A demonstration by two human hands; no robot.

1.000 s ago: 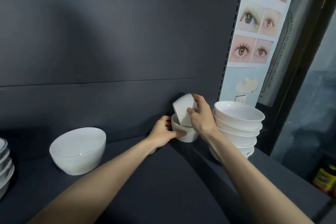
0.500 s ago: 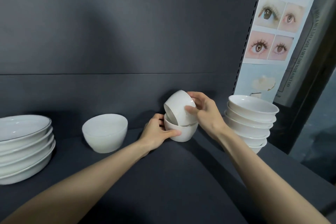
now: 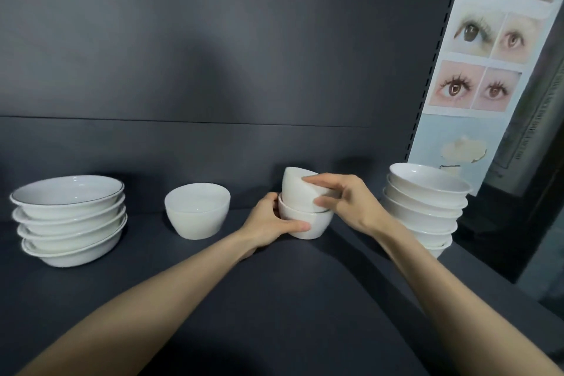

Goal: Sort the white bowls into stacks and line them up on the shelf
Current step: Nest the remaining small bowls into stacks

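Two small white bowls sit at the middle of the dark shelf (image 3: pixel 274 299). My left hand (image 3: pixel 268 224) grips the lower small bowl (image 3: pixel 317 223), which stands on the shelf. My right hand (image 3: pixel 348 203) holds the upper small bowl (image 3: pixel 294 189), tilted and partly nested in the lower one. A medium white bowl (image 3: pixel 197 210) stands alone to the left. A stack of several wide bowls (image 3: pixel 70 220) is at the far left. Another stack of several bowls (image 3: pixel 424 204) stands at the right.
The shelf's dark back wall (image 3: pixel 213 70) rises close behind the bowls. A poster with pictures of eyes (image 3: pixel 479 76) hangs on the right upright. The shelf's right edge drops off beside the right stack.
The view has swung left, bringing the wide-bowl stack into sight. My right hand has lowered the tilted small bowl further into the one my left hand grips.
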